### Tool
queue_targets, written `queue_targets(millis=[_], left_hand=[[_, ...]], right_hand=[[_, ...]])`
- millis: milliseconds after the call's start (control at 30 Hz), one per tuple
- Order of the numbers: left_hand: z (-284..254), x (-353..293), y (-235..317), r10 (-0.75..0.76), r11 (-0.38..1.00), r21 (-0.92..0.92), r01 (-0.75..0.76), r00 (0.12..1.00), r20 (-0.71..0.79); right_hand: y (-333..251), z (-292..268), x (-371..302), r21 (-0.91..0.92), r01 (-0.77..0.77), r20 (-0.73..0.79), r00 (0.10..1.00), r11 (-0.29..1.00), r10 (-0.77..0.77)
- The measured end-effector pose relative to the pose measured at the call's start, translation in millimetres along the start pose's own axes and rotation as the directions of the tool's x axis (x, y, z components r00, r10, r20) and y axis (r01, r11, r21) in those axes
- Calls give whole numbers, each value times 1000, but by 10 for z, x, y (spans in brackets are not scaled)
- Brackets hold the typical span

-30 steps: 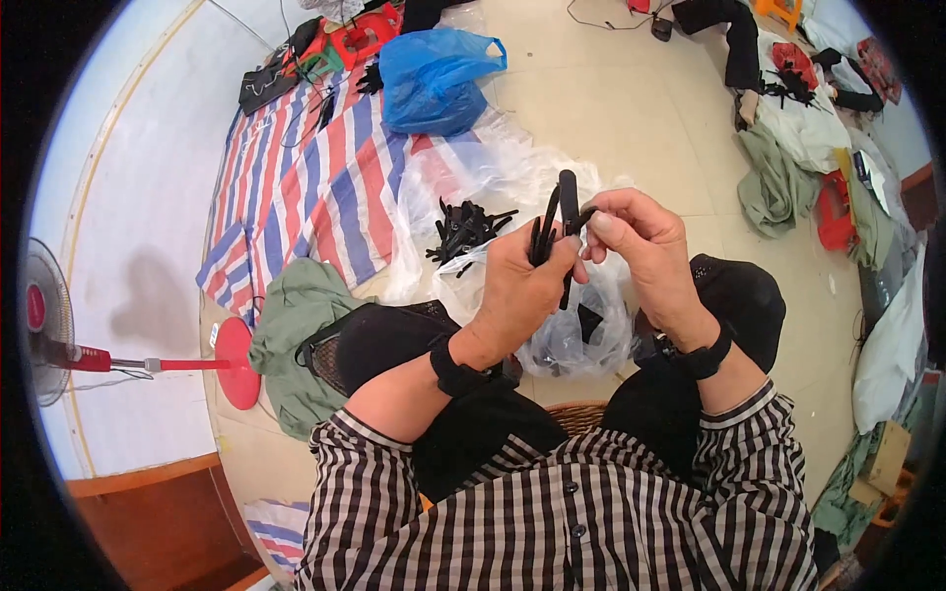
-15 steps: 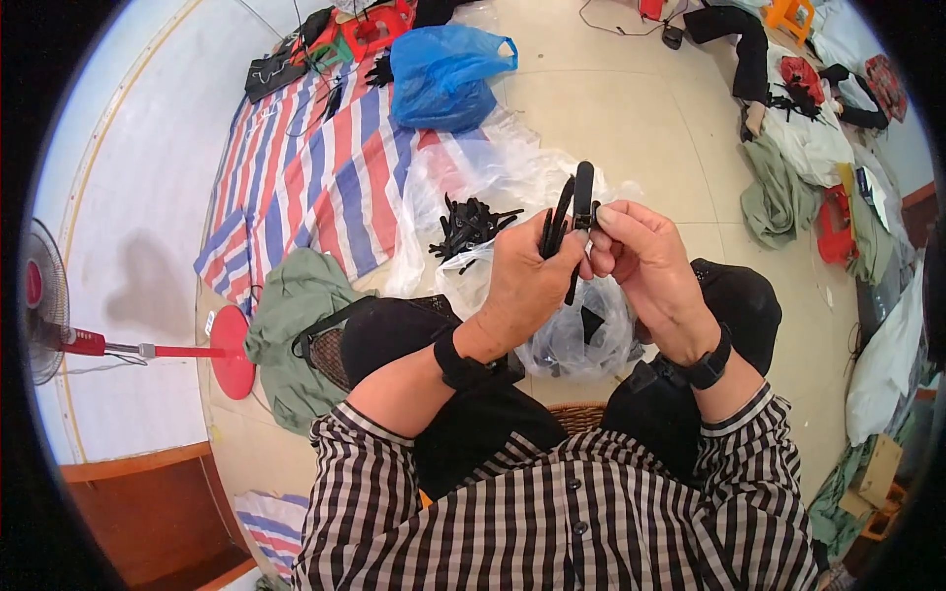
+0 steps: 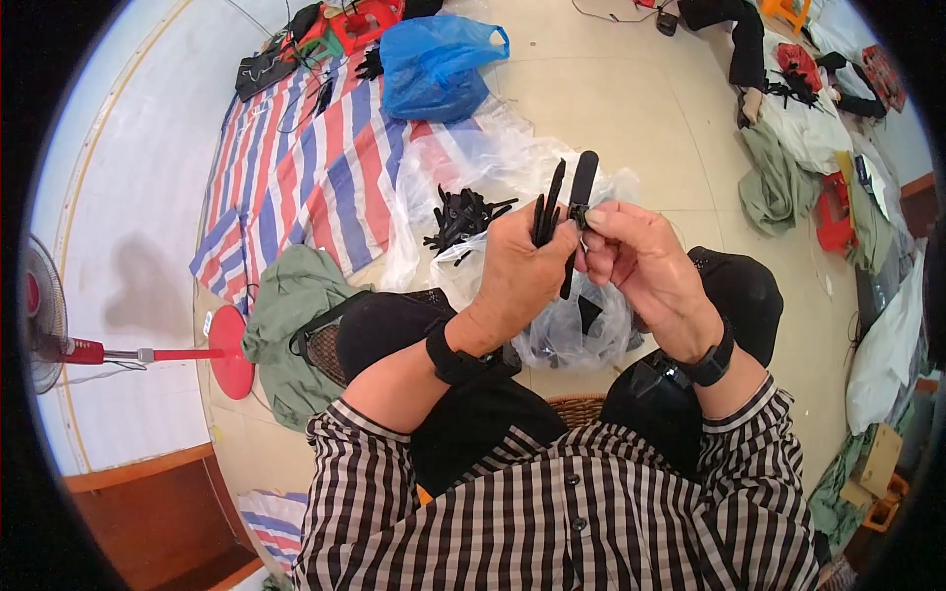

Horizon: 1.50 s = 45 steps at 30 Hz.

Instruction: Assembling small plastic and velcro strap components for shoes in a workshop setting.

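My left hand point(image 3: 514, 274) is closed around several thin black straps point(image 3: 548, 209), whose ends stick up past the fingers. Between my two hands stands a wider black strap point(image 3: 584, 179) with a small dark buckle partway down; its lower end hangs below my left thumb. My right hand point(image 3: 645, 254) pinches at that buckle with thumb and forefinger, and the fingertips partly hide it. Beyond my left hand, a tangled pile of black straps point(image 3: 463, 219) lies on clear plastic sheeting point(image 3: 419, 182). A clear plastic bag point(image 3: 562, 340) with dark pieces in it rests between my knees.
A striped tarp point(image 3: 296, 177) spreads at the far left, with a blue plastic bag point(image 3: 434, 74) on it. The red-based fan point(image 3: 232, 350) stands left, beside green cloth point(image 3: 286, 305). Cloth, bags and a red stool point(image 3: 836, 217) line the right. Another person's leg point(image 3: 749, 49) shows at top right.
The wider strap has turned slightly and rises a little higher between my hands. My right fingertips have shifted slightly left at the buckle. The view has tilted a little.
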<state>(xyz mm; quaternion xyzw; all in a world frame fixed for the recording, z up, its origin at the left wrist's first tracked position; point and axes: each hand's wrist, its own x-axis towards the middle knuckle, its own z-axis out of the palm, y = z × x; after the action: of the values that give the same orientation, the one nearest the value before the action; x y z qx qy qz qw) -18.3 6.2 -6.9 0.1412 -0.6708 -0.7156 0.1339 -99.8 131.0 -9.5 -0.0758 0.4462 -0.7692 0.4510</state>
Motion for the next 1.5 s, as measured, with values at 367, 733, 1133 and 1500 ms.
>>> queue_targets(millis=[367,733,1133,1500], left_hand=[[-25,4,-94,-13,998,60,15,1000,-22],[-12,14,-121,93,993,75,-92,996,-9],[-10,-25,-97,245,913,338,-230,970,-1],[44,-68,-11,206,965,166,-200,978,-19]], right_hand=[[-7,-46,4,24,-53,11,999,998,52],[-5,-36,7,22,-23,11,1000,999,23],[-25,-87,24,75,-94,80,993,993,88],[41,24,14,-198,288,15,957,937,-291]])
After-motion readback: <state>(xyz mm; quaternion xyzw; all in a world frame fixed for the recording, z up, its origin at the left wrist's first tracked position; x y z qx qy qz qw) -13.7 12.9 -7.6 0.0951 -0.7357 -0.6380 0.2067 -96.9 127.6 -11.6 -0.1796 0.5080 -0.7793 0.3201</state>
